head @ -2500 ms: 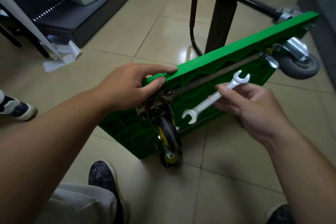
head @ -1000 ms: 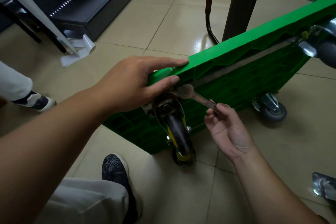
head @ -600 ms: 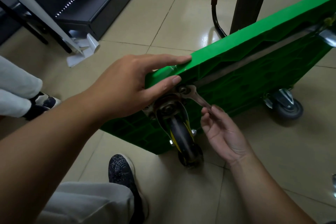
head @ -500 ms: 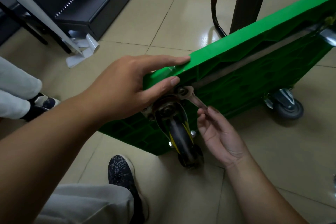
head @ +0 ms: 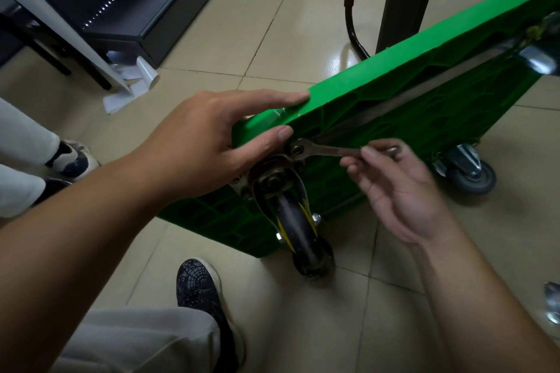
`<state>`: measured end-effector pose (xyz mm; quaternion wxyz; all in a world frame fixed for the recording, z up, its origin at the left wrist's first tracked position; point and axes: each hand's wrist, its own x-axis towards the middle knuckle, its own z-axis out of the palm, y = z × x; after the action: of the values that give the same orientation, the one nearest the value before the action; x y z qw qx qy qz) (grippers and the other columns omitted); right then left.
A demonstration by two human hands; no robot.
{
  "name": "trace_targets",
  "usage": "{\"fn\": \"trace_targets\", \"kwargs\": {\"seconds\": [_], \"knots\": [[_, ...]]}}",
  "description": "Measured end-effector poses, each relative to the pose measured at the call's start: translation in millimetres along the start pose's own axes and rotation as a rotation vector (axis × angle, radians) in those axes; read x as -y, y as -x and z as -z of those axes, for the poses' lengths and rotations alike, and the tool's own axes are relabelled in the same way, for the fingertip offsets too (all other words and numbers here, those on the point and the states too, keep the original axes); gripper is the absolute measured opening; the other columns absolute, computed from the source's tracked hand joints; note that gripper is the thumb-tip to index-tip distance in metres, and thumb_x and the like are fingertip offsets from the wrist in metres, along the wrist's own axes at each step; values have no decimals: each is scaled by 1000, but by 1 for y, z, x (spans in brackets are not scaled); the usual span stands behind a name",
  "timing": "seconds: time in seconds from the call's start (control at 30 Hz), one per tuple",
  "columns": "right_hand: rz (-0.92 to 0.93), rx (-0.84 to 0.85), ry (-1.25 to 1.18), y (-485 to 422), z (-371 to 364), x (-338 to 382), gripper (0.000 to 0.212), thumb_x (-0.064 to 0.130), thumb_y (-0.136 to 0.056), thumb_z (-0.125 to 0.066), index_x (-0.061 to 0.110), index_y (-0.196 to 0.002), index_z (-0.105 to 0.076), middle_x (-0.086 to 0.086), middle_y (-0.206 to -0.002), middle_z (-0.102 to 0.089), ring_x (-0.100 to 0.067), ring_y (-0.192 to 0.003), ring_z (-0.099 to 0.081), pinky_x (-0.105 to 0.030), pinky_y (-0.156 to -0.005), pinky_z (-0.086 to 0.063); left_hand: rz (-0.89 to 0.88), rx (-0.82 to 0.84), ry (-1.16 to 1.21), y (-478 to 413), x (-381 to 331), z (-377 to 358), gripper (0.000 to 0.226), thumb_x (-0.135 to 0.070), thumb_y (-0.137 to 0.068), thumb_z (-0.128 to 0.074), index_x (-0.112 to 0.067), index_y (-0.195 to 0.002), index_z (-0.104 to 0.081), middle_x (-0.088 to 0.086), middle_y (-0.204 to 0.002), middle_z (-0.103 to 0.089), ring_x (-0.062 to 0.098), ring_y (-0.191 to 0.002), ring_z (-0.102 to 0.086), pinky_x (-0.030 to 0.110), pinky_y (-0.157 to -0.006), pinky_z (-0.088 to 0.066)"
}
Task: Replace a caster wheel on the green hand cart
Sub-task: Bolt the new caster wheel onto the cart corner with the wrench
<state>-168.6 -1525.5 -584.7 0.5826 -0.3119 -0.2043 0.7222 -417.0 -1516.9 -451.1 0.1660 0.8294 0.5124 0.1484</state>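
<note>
Brace firmly: the left hand (head: 206, 145) pinches the near corner of the tipped green hand cart (head: 424, 76), fingers flat on top, thumb beneath. The caster wheel (head: 297, 227) hangs at six o'clock from there, and the wrench (head: 321, 149) sits on the bolt (head: 297, 149) at its plate's one o'clock, handle toward three. The right hand (head: 403, 191) holds that handle lightly in half-curled fingertips; a squarely seated head and fuller grip would serve better.

One green cart (head: 424, 106), one wrench (head: 327, 150). Two caster wheels: black wheel (head: 298, 230), grey wheel (head: 472, 180). Two hands: left hand (head: 206, 142), right hand (head: 400, 194).
</note>
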Motion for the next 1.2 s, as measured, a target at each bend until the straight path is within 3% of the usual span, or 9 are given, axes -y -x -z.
{"fn": "trace_targets", "kwargs": {"seconds": [0.13, 0.33, 0.43, 0.5, 0.63, 0.77, 0.97, 1.1, 1.2], "knots": [[251, 31, 483, 14, -32, 54, 18, 1, -88, -71, 9, -98, -59, -10, -86, -75, -31, -84, -78, -27, -76, -61, -9, -16, 1, 1, -1, 0, 51, -67, -94, -48, -56, -144, -49, -18, -130, -69, 28, -87, -73, 45, -76, -61], [599, 227, 1259, 43, -98, 94, 18, 10, -87, -78, 18, -97, -65, 3, -92, -74, -8, -84, -76, -28, -74, -63, -19, -7, 8, 2, -1, -1, 51, -65, -94, -48, -57, -144, -49, -10, -129, -71, 32, -94, -73, 49, -81, -60], [707, 300, 1424, 49, -107, 96, 18, 14, -87, -77, 22, -96, -64, 9, -98, -69, -8, -87, -73, -27, -74, -62, -24, 8, 17, 2, -2, 0, 50, -65, -95, -48, -57, -144, -48, -9, -130, -71, 32, -95, -73, 49, -82, -60], [677, 241, 1297, 47, -95, 95, 17, 12, -87, -78, 20, -95, -66, 4, -93, -73, -10, -85, -75, -26, -74, -63, -34, 1, 6, 2, -1, 1, 49, -63, -97, -47, -55, -145, -49, -10, -136, -68, 29, -99, -73, 48, -86, -59], [371, 11, 698, 37, -48, 80, 18, 0, -85, -73, 10, -93, -61, -11, -82, -74, -23, -76, -77, -24, -71, -61, -50, -3, 9, 2, -2, 0, 49, -64, -97, -47, -55, -145, -48, -16, -144, -61, 32, -98, -73, 47, -89, -59], [156, -159, 202, 27, -9, 47, 16, -3, -93, -59, 12, -91, -55, -6, -74, -70, -18, -69, -74, -21, -67, -59, -43, 9, 3, 1, -1, 1, 52, -66, -95, -44, -57, -146, -46, -15, -142, -62, 32, -94, -73, 47, -83, -61], [44, -120, 26, 17, 10, 4, 15, 3, -82, -64, 11, -92, -56, -10, -78, -71, -22, -76, -74, -25, -69, -59, -30, 10, 12, 1, -2, 0, 50, -63, -96, -47, -55, -146, -48, -20, -138, -63, 29, -90, -73, 45, -78, -61], [-19, -96, -92, 13, 20, -12, 14, 3, -84, -63, 9, -94, -57, -13, -84, -73, -23, -84, -76, -26, -73, -60, -27, -13, -1, 2, -1, 1, 49, -61, -97, -47, -53, -146, -49, -27, -134, -59, 4, -100, -68, 37, -81, -60], [-53, -102, -181, 12, 24, -18, 10, 4, -87, -62, 10, -94, -57, -13, -88, -74, -20, -88, -76, -25, -74, -60, -26, -21, -7, 3, -1, 1, 48, -56, -98, -50, -52, -146, -50, -28, -131, -59, -1, -101, -66, 33, -82, -59]]}}
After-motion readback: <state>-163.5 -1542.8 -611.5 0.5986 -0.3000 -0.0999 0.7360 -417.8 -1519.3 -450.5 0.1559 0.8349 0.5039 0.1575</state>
